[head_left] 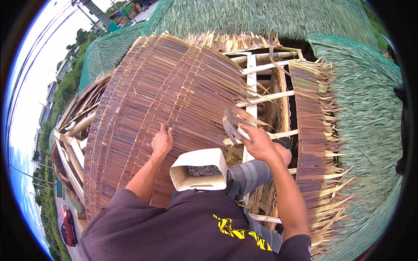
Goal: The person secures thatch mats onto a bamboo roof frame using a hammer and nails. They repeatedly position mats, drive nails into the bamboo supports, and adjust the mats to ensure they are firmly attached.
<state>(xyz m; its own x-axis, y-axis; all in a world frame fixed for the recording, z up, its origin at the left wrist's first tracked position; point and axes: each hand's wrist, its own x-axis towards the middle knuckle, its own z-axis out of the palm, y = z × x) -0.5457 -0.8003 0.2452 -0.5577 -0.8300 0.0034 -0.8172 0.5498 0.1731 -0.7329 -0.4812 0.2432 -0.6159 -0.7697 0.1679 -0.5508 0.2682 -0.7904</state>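
While left hand pins thatch, right hand grips hammer.

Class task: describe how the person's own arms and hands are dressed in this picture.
Both forearms are bare. The left hand and right hand wear no gloves. Short sleeves of a dark shirt with a yellow printed pattern cover the upper arms. I can make out no watch or rings.

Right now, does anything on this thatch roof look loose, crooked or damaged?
Yes. Stray leaf strips lie loose and crooked across the bare battens in the uncovered gap. The left hand presses the thatch panel; the right hand holds a hammer. The nail container sits upright, nothing spilled.
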